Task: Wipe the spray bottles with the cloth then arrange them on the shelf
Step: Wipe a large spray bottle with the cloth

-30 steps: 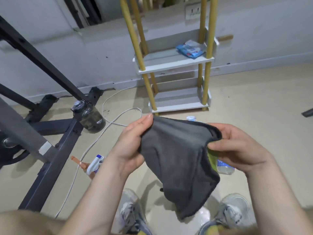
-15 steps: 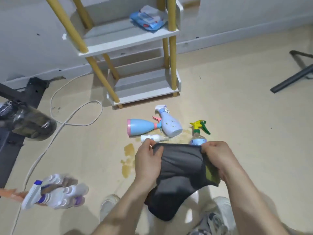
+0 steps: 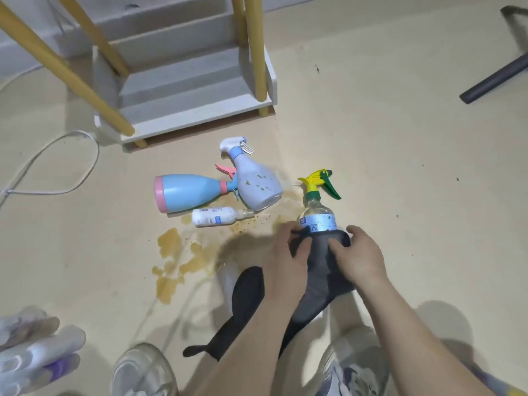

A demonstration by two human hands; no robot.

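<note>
Clear plastic spray bottle: round-shouldered, pale blue printed label w/ brown specks, yellow trigger head w/ green collar & lever. It sits in front of the shelf, off its R front corner, head pointing back toward the shelf. Lower body is hidden, so can't tell if the base touches the floor.

Cloth: dark grey, soft, matte. It's wrapped round the bottle's lower half, loose end drooping away from the shelf.

Shelf: white boards w/ raised rims, round yellow poles. Just in front of its btm board 3 bottles lie on their sides, close together:
- Blue bottle: smooth, flared, pink base band & trigger.
- Lilac-grey bottle: pear-shaped, white trigger, yellowish spatter.
- Small white bottle: slim cylinder w/ label.

Yellow-brown spill: blotchy puddles on the glossy beige floor, further out from the shelf than those 3.

L hand: back up, at the bottle's L side, thumb across the front, fingers curled round, gripping cloth against bottle. R hand: same on the R side, thumb in front, fingers curled over the far side, gripping cloth.
</note>
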